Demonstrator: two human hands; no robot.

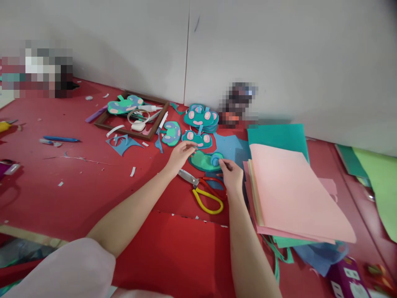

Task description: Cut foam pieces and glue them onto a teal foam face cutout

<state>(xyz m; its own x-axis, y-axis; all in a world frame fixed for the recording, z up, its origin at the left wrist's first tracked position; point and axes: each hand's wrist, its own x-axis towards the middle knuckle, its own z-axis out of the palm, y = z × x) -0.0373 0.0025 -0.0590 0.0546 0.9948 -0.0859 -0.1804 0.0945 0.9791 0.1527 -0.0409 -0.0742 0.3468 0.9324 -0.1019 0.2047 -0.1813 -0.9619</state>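
Observation:
A green felt piece (203,160) with a teal edge lies on the red table, a blue round piece (215,159) on its right end. My right hand (232,174) pinches the right edge of the blue round piece. At the upper left of the green piece is my left hand (183,154), its fingers pressed together; what they hold, if anything, is too small to tell. Just behind lies a teal frog-like face (204,141) with pink spots. Scissors (198,186) with red and yellow handles rest in front of the green piece, between my forearms.
Stacked pink sheets (294,190) lie at the right. Behind are a pile of teal faces (200,118) and a brown wooden frame (124,130) holding tape and a glue tube. A blue pen (62,139) and scraps lie left. A grey wall (130,45) bounds the table.

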